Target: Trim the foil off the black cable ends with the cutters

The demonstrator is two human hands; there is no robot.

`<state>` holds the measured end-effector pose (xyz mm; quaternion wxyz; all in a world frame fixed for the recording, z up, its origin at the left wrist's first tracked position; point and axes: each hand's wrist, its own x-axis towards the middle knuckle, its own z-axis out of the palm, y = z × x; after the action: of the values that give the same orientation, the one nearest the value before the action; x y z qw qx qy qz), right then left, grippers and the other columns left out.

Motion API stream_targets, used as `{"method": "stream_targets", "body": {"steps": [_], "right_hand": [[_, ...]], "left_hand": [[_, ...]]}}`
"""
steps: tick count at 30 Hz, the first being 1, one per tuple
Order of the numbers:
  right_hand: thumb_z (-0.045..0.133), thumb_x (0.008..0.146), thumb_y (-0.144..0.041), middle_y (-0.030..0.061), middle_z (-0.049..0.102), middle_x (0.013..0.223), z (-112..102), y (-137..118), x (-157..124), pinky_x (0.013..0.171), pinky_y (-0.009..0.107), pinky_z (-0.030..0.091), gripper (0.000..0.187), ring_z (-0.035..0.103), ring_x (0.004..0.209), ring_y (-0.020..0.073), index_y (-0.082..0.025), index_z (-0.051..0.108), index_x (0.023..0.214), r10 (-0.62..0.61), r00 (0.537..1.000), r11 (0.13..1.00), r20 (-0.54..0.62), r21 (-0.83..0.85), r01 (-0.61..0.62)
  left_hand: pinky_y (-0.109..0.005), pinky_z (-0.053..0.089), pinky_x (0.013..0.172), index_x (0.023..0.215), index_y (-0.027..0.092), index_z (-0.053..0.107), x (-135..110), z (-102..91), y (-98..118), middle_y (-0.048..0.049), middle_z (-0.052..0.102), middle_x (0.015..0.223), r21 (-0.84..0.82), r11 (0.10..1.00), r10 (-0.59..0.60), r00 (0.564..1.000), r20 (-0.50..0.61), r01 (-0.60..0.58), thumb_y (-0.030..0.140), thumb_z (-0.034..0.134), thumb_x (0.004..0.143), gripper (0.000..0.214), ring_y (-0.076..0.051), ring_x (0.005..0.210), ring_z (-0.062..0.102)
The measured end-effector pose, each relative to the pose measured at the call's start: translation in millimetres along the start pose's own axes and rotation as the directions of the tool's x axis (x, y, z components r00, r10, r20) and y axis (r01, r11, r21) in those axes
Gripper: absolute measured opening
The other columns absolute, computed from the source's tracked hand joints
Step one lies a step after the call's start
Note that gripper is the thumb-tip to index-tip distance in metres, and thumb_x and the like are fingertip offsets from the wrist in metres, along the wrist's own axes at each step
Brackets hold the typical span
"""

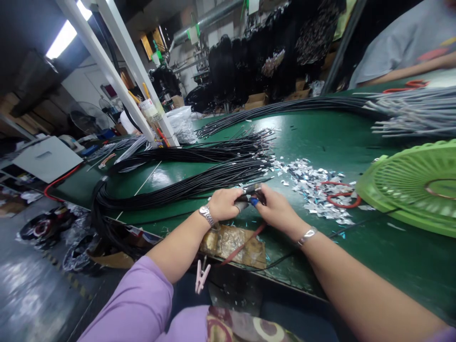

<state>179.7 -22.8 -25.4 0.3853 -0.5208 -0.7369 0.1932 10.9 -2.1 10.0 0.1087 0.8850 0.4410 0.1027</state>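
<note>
My left hand [225, 204], with a watch at the wrist, is closed over the front part of the bench, thumb and fingers pinched on the end of a black cable [178, 217]. Right beside it my right hand [277, 207] is closed too, with blue wrapping on a fingertip. Its fingers meet the left ones around a small dark piece [253, 188], whose kind I cannot make out. Bundles of black cables [192, 183] lie just beyond and to the left, their stripped ends pointing right. A pile of silvery foil scraps [317, 185] lies right of my hands.
A green fan grille [420, 185] stands at the right, near red-handled scissors [344, 199]. Grey cables [416, 111] lie behind it. A taped board [231, 242] sits at the bench edge, above a pink clothespin [201, 276]. Across the bench, a person in a grey sleeve [384, 52] works.
</note>
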Motion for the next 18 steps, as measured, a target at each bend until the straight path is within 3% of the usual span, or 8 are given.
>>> {"method": "stream_targets", "body": {"steps": [3,5,7,10,14,18], "right_hand": [[0.051,0.070,-0.021,-0.0012,0.054,0.059,2.3,2.9,2.9,0.051,0.026,0.034,0.012,0.048,0.054,0.0161,-0.025,0.039,0.070,0.078,0.997,0.995,-0.022,0.067,-0.076],[0.052,0.068,-0.019,-0.0006,0.055,0.060,2.3,8.6,6.4,0.052,0.027,0.035,0.012,0.049,0.055,0.0167,-0.024,0.042,0.069,0.142,0.987,0.987,-0.080,0.088,-0.135],[0.054,0.067,-0.019,0.0005,0.057,0.061,0.1,16.2,10.4,0.053,0.028,0.038,0.008,0.051,0.058,0.0176,-0.024,0.048,0.070,0.208,0.967,0.973,-0.150,0.130,-0.189],[0.058,0.069,-0.024,0.0017,0.062,0.066,-5.5,23.3,13.7,0.057,0.029,0.043,0.007,0.055,0.061,0.0177,-0.022,0.057,0.076,0.235,0.951,0.947,-0.201,0.268,-0.177],[0.057,0.075,-0.028,0.0027,0.064,0.072,-10.4,12.0,7.7,0.053,0.027,0.043,0.015,0.052,0.058,0.0148,-0.020,0.064,0.085,0.063,0.973,0.942,-0.223,0.337,0.016],[0.053,0.078,-0.023,0.0073,0.066,0.097,-10.6,-9.0,-4.1,0.053,0.027,0.045,0.023,0.054,0.061,0.0134,-0.021,0.066,0.098,-0.204,0.954,0.941,-0.220,0.226,0.253]], "left_hand": [[-0.026,0.041,0.068,0.084,0.016,0.063,0.0,-0.4,-2.4,-0.0040,0.064,0.079,-0.076,0.996,0.043,0.999,-0.003,-0.043,0.032,0.059,0.080,0.017,-0.017,0.074,0.059],[-0.024,0.039,0.065,0.077,0.015,0.061,0.8,-0.6,-4.9,-0.0019,0.062,0.072,-0.249,0.965,0.091,0.995,0.029,-0.081,0.033,0.061,0.078,0.018,-0.014,0.068,0.055],[-0.022,0.038,0.060,0.072,0.014,0.059,1.5,-0.7,-7.5,0.0007,0.057,0.064,-0.484,0.872,0.123,0.990,0.067,-0.075,0.036,0.064,0.075,0.022,-0.011,0.061,0.051],[-0.020,0.033,0.047,0.072,0.014,0.056,1.8,-0.8,-11.3,0.0050,0.048,0.052,-0.758,0.647,0.057,0.987,0.152,0.079,0.049,0.069,0.069,0.038,-0.007,0.045,0.041],[-0.018,0.020,0.034,0.073,0.014,0.054,1.3,-0.5,-16.1,0.0083,0.040,0.043,-0.907,0.368,-0.017,0.977,0.212,0.203,0.062,0.072,0.058,0.054,-0.003,0.033,0.028],[-0.017,0.016,0.031,0.071,0.013,0.054,1.5,0.6,-18.7,0.0083,0.040,0.044,-0.948,0.235,-0.011,0.975,0.220,0.216,0.063,0.076,0.051,0.058,-0.002,0.031,0.027]]}}
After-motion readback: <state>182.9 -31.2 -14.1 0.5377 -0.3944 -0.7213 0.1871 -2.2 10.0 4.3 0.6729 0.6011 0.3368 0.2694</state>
